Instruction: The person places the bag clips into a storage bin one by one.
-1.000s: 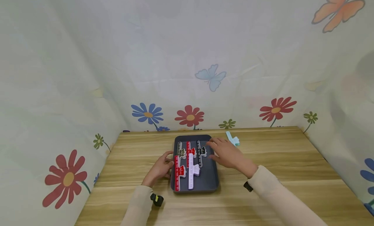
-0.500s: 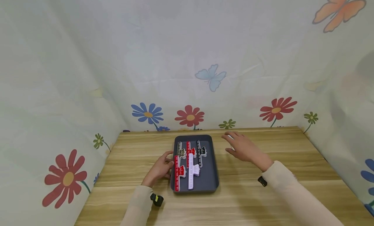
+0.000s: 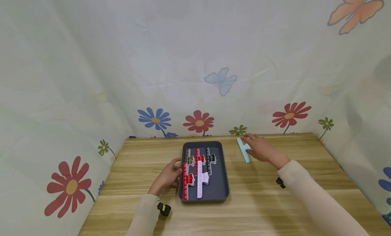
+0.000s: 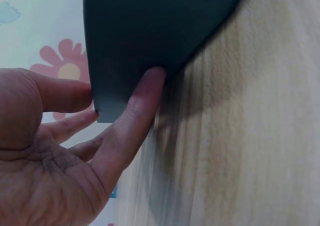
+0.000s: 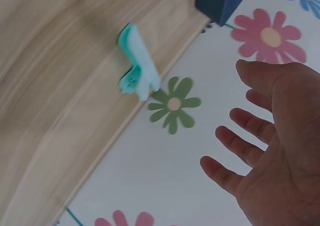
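Observation:
My left hand (image 3: 167, 175) is at the left side of a dark grey tray (image 3: 218, 192); in the left wrist view its fairly straight fingers (image 4: 142, 98) touch the tray's outer wall. My right hand (image 3: 260, 148) is over a pale turquoise ruler-like clip (image 3: 243, 151) on the table, right of the tray, and hides part of it. The right wrist view has those fingers (image 5: 222, 175) spread and apart from the clip, with nothing in them. Inside the tray lie a white clip (image 3: 200, 180), a red clip (image 3: 184, 181), a black clip (image 3: 208, 161) and others.
The wooden table (image 3: 275, 205) reaches back to a cloth wall (image 3: 171, 59) printed with flowers and butterflies. A second red clip (image 3: 197, 156) and a dark clip (image 3: 187, 156) are at the tray's far end.
My right hand has moved right from over the tray's right rim to the turquoise clip, its fingers now over that clip. My left hand and the tray have stayed in place.

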The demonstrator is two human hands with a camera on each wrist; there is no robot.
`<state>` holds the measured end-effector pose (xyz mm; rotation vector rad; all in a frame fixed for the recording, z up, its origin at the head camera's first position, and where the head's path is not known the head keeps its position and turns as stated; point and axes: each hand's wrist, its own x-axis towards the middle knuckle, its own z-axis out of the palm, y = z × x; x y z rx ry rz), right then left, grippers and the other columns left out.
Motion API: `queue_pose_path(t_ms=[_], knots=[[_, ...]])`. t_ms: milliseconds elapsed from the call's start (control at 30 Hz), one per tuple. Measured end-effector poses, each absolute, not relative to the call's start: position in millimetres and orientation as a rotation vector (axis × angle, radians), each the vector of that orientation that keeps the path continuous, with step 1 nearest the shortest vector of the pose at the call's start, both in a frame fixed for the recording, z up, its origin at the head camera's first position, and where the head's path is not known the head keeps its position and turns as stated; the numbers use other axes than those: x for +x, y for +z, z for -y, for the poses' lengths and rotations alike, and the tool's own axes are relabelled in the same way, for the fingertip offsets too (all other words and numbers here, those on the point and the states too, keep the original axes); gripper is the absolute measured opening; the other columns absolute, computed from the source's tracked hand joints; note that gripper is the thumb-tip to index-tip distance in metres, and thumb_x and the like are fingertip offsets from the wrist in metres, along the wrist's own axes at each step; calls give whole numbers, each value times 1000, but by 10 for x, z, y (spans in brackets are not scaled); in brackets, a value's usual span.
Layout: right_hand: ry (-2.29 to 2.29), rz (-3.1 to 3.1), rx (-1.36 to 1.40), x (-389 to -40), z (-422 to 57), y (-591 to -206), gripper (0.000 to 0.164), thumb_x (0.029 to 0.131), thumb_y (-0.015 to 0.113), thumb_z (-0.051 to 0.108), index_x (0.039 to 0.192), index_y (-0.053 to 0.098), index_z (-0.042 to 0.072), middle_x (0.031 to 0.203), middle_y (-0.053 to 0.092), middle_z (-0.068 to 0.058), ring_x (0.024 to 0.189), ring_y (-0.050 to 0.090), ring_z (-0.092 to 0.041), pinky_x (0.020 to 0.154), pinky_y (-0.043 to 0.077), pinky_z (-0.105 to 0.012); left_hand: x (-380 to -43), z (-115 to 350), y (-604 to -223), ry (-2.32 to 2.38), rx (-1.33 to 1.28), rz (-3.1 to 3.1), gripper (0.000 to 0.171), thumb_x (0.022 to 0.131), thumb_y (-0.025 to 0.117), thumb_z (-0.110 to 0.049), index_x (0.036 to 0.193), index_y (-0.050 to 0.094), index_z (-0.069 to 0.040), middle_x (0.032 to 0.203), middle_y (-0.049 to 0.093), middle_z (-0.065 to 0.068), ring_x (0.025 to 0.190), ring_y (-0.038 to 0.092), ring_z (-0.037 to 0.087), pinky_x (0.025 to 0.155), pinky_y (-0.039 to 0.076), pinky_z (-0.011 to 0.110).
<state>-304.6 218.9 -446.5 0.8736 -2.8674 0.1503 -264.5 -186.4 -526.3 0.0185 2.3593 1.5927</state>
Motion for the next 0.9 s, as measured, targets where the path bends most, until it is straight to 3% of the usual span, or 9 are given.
queue_pose_path(t_ms=[433,900], knots=[[67,2987,863,-3316,-2289,-4546,53,94,64,14,141,45,-2,139,49,-26,125,50,-46,101,47,-59,-2652,1868,-5243,1597,19,-2362,52,102,46,-9,152,33,-16,130,54,28,85,69,26,58,62,41],[117,3164,796,-3521,-2328,-4767,52,95,60,8,142,43,-6,144,41,-31,134,39,-50,110,40,-59,-2630,1865,-5263,1586,19,-2362,52,102,46,-9,152,33,-17,130,54,27,85,68,26,59,62,41]])
